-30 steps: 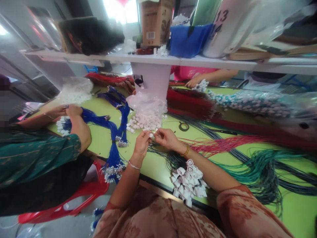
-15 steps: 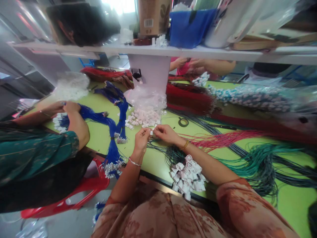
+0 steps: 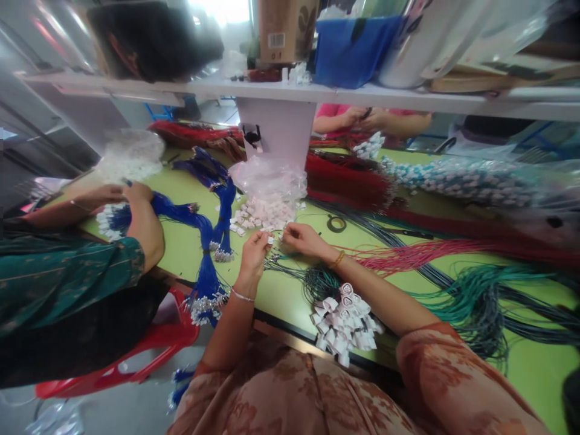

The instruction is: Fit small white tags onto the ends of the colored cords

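My left hand (image 3: 254, 252) pinches a small white plastic connector housing (image 3: 270, 240) between thumb and fingertips. Just to its right, my right hand (image 3: 302, 240) is closed in a pinch, and what its fingertips hold is too small to make out. A short gap separates the two hands. Below them, dark wire ends with metal tips (image 3: 274, 261) lie on the green table. Behind the hands spreads a pile of loose white connector housings (image 3: 260, 212) by a clear plastic bag (image 3: 272, 178). Under my right forearm hangs a bunch of wires ending in larger white connectors (image 3: 344, 323).
Blue wire bundles (image 3: 206, 232) lie left, beside a co-worker's hands (image 3: 131, 192). A roll of black tape (image 3: 336, 223), pink wires (image 3: 403, 255) and green wires (image 3: 471, 287) are to the right. A shelf (image 3: 281, 90) spans overhead; another person's hands (image 3: 362, 118) show beyond it.
My hands have drawn slightly apart. The left has shifted a little left with the white connector housing, and more of the housing shows. The people across and at left have moved their hands slightly.
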`<state>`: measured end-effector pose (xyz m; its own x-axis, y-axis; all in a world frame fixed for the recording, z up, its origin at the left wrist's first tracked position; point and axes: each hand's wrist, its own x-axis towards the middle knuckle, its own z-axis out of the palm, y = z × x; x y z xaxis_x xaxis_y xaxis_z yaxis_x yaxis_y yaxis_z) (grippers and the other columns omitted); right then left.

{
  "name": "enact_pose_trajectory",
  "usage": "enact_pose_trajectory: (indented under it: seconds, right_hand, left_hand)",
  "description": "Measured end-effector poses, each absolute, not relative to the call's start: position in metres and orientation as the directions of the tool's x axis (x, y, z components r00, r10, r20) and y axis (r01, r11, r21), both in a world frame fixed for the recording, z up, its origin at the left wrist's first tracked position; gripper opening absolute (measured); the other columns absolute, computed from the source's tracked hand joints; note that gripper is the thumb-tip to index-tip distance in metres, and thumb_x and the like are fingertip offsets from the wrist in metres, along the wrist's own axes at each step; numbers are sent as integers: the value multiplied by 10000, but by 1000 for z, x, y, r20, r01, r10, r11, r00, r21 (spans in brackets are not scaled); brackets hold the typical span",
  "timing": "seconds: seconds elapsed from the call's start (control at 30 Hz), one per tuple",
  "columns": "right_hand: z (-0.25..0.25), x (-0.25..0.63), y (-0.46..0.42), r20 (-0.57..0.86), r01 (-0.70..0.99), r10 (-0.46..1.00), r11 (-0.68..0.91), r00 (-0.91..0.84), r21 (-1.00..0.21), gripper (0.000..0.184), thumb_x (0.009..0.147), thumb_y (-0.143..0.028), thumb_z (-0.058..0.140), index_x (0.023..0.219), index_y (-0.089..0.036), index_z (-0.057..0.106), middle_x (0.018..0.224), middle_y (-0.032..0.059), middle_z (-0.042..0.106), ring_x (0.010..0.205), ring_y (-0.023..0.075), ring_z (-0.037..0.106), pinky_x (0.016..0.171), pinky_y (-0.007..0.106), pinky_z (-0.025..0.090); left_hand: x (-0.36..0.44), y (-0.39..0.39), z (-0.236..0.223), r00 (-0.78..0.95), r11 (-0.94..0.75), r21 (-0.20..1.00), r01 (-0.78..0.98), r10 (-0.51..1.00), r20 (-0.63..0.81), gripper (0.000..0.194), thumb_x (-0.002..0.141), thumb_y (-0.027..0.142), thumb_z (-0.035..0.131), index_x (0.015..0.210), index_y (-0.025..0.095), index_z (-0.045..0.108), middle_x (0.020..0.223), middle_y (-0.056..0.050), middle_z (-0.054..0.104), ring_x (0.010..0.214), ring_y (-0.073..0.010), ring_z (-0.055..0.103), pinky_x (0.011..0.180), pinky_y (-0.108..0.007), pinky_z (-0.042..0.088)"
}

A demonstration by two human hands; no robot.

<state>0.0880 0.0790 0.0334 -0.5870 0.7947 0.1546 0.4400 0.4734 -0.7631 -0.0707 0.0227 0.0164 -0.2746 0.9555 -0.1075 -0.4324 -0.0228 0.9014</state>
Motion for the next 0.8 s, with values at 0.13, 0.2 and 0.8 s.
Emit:
enact_pose_trajectory:
  seconds: [0.13,0.2,0.8]
  right_hand:
    - [47,89,73,216,271,813,412,-541,-870,187,800,-320,516,764,-143,565,685,-10,555,624,99,450,607,213,352]
    - [49,88,68,223,256,826,398,-518,-881,187,791,-318,522,740,-143,566,661,-16,543,607,95,435,594,214,345]
    - [36,91,55,256,446,806,525,-533,-724,207,824,-265,455,646,-166,492,573,-22,475,540,95,370,538,228,265]
  left_hand:
    - [-69,23,16,-241,-30,837,-547,963,-123,190,672,255,747,740,146,608,718,2,592,589,-54,493,566,-176,396]
    - [-68,23,15,-204,-16,812,-584,971,-128,196,678,247,749,765,145,607,739,-3,601,595,-55,497,575,-180,399]
    - [-55,22,7,-221,-35,859,-510,971,-92,256,677,295,775,781,130,610,707,2,614,574,-53,492,565,-193,375]
